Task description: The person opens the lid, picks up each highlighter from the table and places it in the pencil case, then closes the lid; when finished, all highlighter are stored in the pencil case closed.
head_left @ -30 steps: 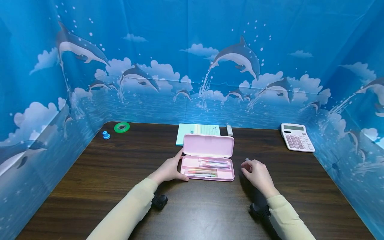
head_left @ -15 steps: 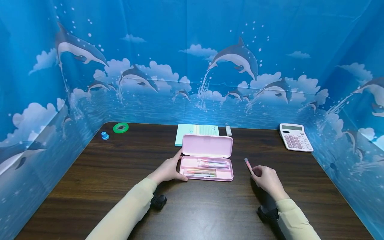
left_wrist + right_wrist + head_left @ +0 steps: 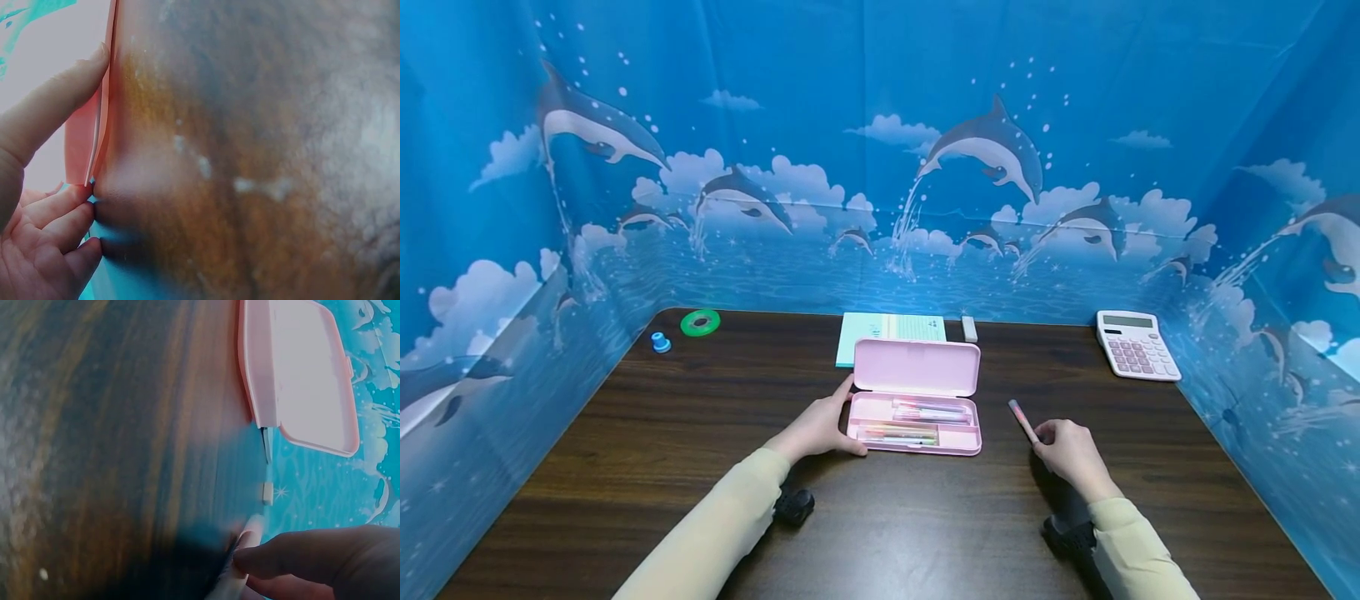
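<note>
The dark wood-grain worktop carries all items and is enclosed on three sides by a blue dolphin-print backdrop.

At the centre of the worktop stands the pink pencil case, lid raised upright at the back. The tray holds several pens lying lengthwise.

Your left hand rests against the left end of the pencil case. The thumb presses the lid edge and the fingers curl against the tray end, so this hand grips the case.

Your right hand sits on the worktop to the right of the case, apart from it. It pinches a pink pen between thumb and fingers. The pen points up and to the left, toward the case, with its tip clear of the tray.

Behind the case lies a light green notepad, with a small white eraser just beside it on the right. A white calculator lies at the far right corner. A green tape roll and a small blue item sit near the far left corner.
</note>
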A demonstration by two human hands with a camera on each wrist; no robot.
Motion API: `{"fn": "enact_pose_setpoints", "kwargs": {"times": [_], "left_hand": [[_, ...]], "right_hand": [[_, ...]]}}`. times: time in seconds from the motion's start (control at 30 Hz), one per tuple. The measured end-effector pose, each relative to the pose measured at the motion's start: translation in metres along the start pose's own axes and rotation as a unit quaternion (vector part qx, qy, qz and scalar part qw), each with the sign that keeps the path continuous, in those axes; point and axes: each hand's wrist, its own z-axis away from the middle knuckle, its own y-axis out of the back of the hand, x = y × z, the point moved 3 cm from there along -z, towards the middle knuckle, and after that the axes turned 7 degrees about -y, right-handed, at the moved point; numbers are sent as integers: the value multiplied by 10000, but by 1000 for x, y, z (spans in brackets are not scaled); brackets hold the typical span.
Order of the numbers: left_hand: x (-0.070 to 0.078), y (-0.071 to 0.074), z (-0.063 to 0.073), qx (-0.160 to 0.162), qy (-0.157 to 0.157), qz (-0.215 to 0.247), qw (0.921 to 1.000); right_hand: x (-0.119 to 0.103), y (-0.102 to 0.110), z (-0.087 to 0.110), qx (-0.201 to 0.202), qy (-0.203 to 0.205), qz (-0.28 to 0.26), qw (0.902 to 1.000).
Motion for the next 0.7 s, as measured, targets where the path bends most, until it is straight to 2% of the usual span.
{"fn": "enact_pose_setpoints", "kwargs": {"times": [0.33, 0.5, 0.7], "left_hand": [[-2, -4, 1, -1, 8, 14, 10000], [-3, -2, 0, 69, -11, -5, 10000], [-2, -2, 0, 15, 13, -2, 10000]], "right_hand": [[-10, 0, 4, 189, 140, -88, 9997], [-32, 0, 2, 315, 489, -158, 9982], [-61, -11, 2, 228, 903, -167, 9955]]}}
